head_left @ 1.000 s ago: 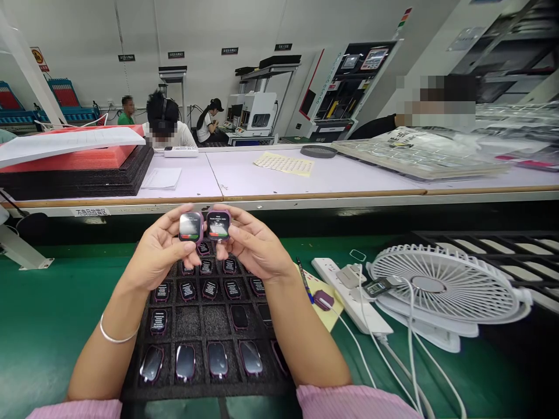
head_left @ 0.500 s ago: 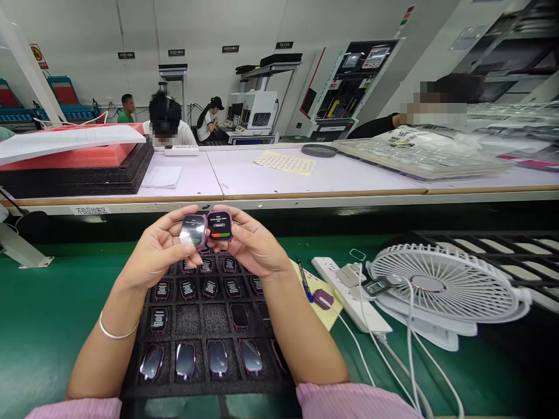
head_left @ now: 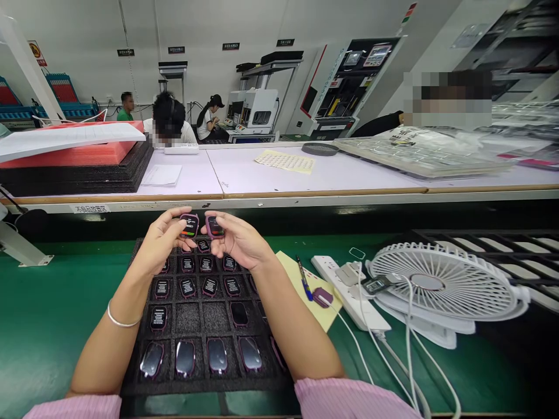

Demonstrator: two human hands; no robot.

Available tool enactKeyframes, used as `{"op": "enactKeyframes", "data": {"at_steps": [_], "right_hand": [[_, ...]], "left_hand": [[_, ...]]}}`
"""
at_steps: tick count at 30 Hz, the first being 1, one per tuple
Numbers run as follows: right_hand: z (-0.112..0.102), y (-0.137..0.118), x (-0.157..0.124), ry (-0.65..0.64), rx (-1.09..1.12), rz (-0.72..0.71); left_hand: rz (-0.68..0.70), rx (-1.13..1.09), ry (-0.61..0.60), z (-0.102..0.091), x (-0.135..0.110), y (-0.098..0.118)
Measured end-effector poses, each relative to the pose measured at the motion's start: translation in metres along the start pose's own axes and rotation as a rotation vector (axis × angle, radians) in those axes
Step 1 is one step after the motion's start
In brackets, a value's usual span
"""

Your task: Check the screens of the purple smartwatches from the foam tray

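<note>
My left hand (head_left: 162, 241) is closed on a purple smartwatch body (head_left: 189, 225) with a lit screen. My right hand (head_left: 238, 241) grips a second purple watch body (head_left: 214, 227), also lit, right beside the first. Both hands hover over the far end of a black foam tray (head_left: 203, 317) on the green mat. The tray's pockets hold several more watch bodies, some with lit text screens, those in the near row dark. Two pockets in the middle are bare.
A white desk fan (head_left: 445, 288) lies at the right, with a white power strip (head_left: 356, 294), cables, a blue pen (head_left: 304, 278) and a yellow sheet (head_left: 308, 285) beside the tray. Beyond runs a pale workbench (head_left: 305, 174) with stacked foam trays (head_left: 78, 169). Other people sit behind it.
Both hands have moved away from me and lower, toward the far end of the tray, still holding the two watches side by side.
</note>
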State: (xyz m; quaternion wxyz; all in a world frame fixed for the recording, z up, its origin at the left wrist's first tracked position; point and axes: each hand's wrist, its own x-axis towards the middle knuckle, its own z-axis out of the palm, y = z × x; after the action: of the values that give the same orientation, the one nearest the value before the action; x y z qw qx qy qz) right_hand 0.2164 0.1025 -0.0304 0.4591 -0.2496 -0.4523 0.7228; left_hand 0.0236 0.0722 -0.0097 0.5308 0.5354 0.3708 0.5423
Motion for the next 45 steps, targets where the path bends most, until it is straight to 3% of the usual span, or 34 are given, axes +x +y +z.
{"op": "enactKeyframes", "data": {"at_steps": [10, 17, 21, 25, 29, 31, 36, 39, 42, 45], "right_hand": [[0.01, 0.005, 0.0, 0.062, -0.165, -0.059], [0.011, 0.004, -0.019, -0.068, -0.134, -0.028], [-0.003, 0.031, -0.05, -0.162, -0.223, 0.04], [-0.019, 0.074, -0.082, -0.231, -0.546, 0.136], [-0.02, 0.098, -0.099, -0.206, -1.255, -0.07], [-0.016, 0.101, -0.101, -0.215, -1.466, -0.112], [-0.017, 0.09, -0.106, -0.224, -1.659, -0.086], [-0.03, 0.071, -0.115, -0.186, -1.696, -0.099], [-0.047, 0.05, -0.124, -0.01, -1.811, -0.042], [-0.058, 0.04, -0.13, 0.124, -2.014, 0.234]], "left_hand": [[0.054, 0.169, 0.018, 0.001, 0.0, -0.005], [0.011, 0.143, -0.136, 0.0, -0.014, -0.001], [-0.128, 0.24, -0.241, -0.011, -0.046, -0.019], [-0.131, 0.713, -0.354, -0.021, -0.086, -0.056], [-0.009, 1.115, -0.386, -0.021, -0.107, -0.089], [-0.025, 1.24, -0.401, -0.019, -0.11, -0.095], [-0.083, 1.512, -0.553, -0.02, -0.104, -0.079], [-0.038, 1.573, -0.565, -0.015, -0.095, -0.065], [0.016, 1.514, -0.554, 0.006, -0.081, -0.064], [0.026, 1.432, -0.637, 0.041, -0.069, -0.08]]}}
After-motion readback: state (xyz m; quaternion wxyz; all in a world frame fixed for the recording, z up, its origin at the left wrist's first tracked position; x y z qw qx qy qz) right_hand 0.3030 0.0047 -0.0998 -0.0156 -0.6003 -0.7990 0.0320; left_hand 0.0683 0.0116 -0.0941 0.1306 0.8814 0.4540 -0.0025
